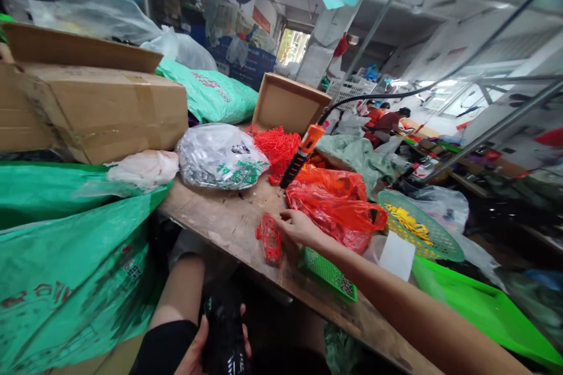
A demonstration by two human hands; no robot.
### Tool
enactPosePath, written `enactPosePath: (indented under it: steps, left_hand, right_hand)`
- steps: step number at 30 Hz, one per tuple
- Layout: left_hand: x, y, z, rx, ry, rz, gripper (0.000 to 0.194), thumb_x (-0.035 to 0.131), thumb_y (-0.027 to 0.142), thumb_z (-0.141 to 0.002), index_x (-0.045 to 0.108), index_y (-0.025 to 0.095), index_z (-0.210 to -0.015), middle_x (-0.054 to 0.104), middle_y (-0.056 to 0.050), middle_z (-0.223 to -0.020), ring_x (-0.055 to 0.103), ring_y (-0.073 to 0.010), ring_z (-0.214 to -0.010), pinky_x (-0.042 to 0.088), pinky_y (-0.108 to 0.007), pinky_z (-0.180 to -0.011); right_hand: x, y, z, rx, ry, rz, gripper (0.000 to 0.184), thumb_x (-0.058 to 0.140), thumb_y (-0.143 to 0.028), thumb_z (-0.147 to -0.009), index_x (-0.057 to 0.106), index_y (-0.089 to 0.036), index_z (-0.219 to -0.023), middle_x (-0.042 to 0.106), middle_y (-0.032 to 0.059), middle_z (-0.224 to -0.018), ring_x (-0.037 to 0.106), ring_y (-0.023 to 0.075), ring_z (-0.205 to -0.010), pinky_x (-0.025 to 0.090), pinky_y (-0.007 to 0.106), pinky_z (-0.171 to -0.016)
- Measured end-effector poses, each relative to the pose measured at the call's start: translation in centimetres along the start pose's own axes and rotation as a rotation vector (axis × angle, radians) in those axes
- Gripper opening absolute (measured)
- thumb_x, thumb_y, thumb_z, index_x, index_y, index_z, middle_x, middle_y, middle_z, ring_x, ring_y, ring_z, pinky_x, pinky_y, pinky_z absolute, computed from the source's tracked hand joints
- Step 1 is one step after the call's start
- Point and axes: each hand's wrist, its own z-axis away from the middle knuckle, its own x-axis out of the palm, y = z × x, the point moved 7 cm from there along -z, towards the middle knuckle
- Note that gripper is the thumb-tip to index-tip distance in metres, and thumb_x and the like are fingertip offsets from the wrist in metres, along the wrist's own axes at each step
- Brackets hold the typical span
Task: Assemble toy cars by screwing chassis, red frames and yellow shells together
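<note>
My left hand (196, 347) is low in front of my lap, its thumb and fingers wrapped round a glossy black plastic piece (225, 334) with white markings. On the wooden table (206, 211) lies a red openwork plastic frame (270, 241). My right hand (295, 226) reaches in from the right, with its fingertips pinched at the frame's upper right edge. Above that hand hangs an orange and black electric screwdriver (303, 155) on a cord. A green basket (323, 269) beneath my right forearm holds small metal parts, perhaps screws.
Red plastic bags (336, 199) and red netting-like pieces (279, 146) lie behind my right hand. A clear bag (220, 158) and cardboard boxes (114, 108) stand left. A green sieve (448, 246) of yellow pieces and a bright green tray (488, 310) are right.
</note>
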Motion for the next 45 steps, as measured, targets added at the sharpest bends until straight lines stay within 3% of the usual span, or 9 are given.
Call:
enactPosePath:
  steps: [4, 7, 12, 17, 23, 30, 34, 38, 45]
  left_hand:
    - [0.8, 0.3, 0.1, -0.010, -0.126, 0.050, 0.045, 0.078, 0.050, -0.082, 0.079, 0.017, -0.112, 0.081, -0.010, -0.096, 0.076, -0.0232, -0.086, 0.056, -0.033, -0.083]
    - [1.0, 0.6, 0.7, 0.002, -0.090, 0.068, 0.042, 0.070, 0.047, -0.090, 0.077, 0.017, -0.118, 0.081, -0.011, -0.105, 0.076, -0.0243, -0.094, 0.056, -0.035, -0.091]
    - [2.2, 0.6, 1.9, 0.025, 0.023, 0.119, 0.047, 0.064, 0.048, -0.094, 0.071, 0.014, -0.126, 0.081, -0.013, -0.106, 0.077, -0.0225, -0.094, 0.057, -0.033, -0.091]
    - [3.3, 0.8, 1.9, 0.077, 0.092, 0.104, 0.047, 0.058, 0.045, -0.098, 0.068, 0.012, -0.131, 0.082, -0.012, -0.101, 0.077, -0.0250, -0.094, 0.056, -0.038, -0.097]
    - [4.1, 0.0, 1.5, 0.103, 0.072, 0.123, 0.045, 0.057, 0.044, -0.098, 0.069, 0.015, -0.130, 0.079, -0.012, -0.118, 0.065, -0.0312, -0.125, 0.040, -0.047, -0.118]
    - [3.8, -0.8, 1.2, 0.103, 0.067, 0.089, 0.043, 0.055, 0.047, -0.099, 0.075, 0.015, -0.120, 0.080, -0.012, -0.116, 0.063, -0.0299, -0.128, 0.036, -0.046, -0.120]
    - [3.6, -1.6, 1.3, 0.014, -0.012, 0.109, 0.049, 0.063, 0.055, -0.092, 0.078, 0.014, -0.114, 0.082, -0.012, -0.110, 0.064, -0.0320, -0.128, 0.038, -0.045, -0.120]
    - [3.5, -2.3, 1.7, -0.042, -0.041, 0.093, 0.060, 0.066, 0.063, -0.086, 0.075, 0.017, -0.123, 0.080, -0.014, -0.115, 0.067, -0.0350, -0.124, 0.042, -0.048, -0.116]
    - [4.4, -1.8, 1.6, 0.089, 0.053, -0.021, 0.060, 0.073, 0.053, -0.085, 0.067, 0.018, -0.134, 0.080, -0.014, -0.115, 0.070, -0.0339, -0.117, 0.048, -0.046, -0.108]
  right_hand:
    - [0.9, -1.6, 1.4, 0.003, 0.076, 0.202, 0.036, 0.055, -0.048, -0.096, 0.067, -0.015, -0.099, 0.070, 0.0150, -0.104, 0.066, 0.0256, -0.096, 0.049, 0.034, -0.084]
    - [1.9, -2.3, 2.1, 0.014, 0.098, 0.282, 0.049, 0.061, -0.058, -0.090, 0.065, -0.013, -0.110, 0.067, 0.0214, -0.115, 0.066, 0.0320, -0.104, 0.050, 0.041, -0.089]
    - [2.3, -3.9, 3.3, -0.050, 0.086, 0.275, 0.040, 0.070, -0.035, -0.084, 0.065, -0.015, -0.118, 0.071, 0.0151, -0.110, 0.067, 0.0273, -0.102, 0.051, 0.036, -0.091]
    - [3.6, -7.4, 10.2, -0.200, 0.029, -0.099, 0.054, 0.068, -0.037, -0.086, 0.057, -0.022, -0.137, 0.075, 0.0081, -0.108, 0.071, 0.0235, -0.086, 0.059, 0.037, -0.080]
    - [7.8, -9.2, 16.7, -0.260, 0.045, -0.250, 0.053, 0.072, -0.028, -0.082, 0.060, -0.028, -0.134, 0.070, 0.0099, -0.127, 0.067, 0.0302, -0.117, 0.056, 0.048, -0.104]
    - [9.7, -8.1, 17.2, -0.203, 0.090, -0.203, 0.050, 0.068, -0.029, -0.087, 0.060, -0.028, -0.136, 0.067, 0.0110, -0.115, 0.071, 0.0259, -0.096, 0.065, 0.038, -0.083]
    - [10.5, -8.4, 18.7, -0.296, 0.188, 0.088, 0.064, 0.065, -0.036, -0.091, 0.048, -0.019, -0.150, 0.068, 0.0160, -0.115, 0.071, 0.0298, -0.095, 0.066, 0.040, -0.075]
    - [10.3, -9.5, 19.4, -0.327, 0.285, 0.340, 0.060, 0.062, -0.040, -0.093, 0.051, -0.013, -0.146, 0.070, 0.0148, -0.100, 0.069, 0.0283, -0.083, 0.063, 0.037, -0.060]
    - [9.3, -10.0, 19.5, -0.323, 0.332, 0.446, 0.059, 0.064, -0.043, -0.092, 0.058, -0.007, -0.139, 0.068, 0.0141, -0.090, 0.064, 0.0274, -0.075, 0.060, 0.043, -0.061]
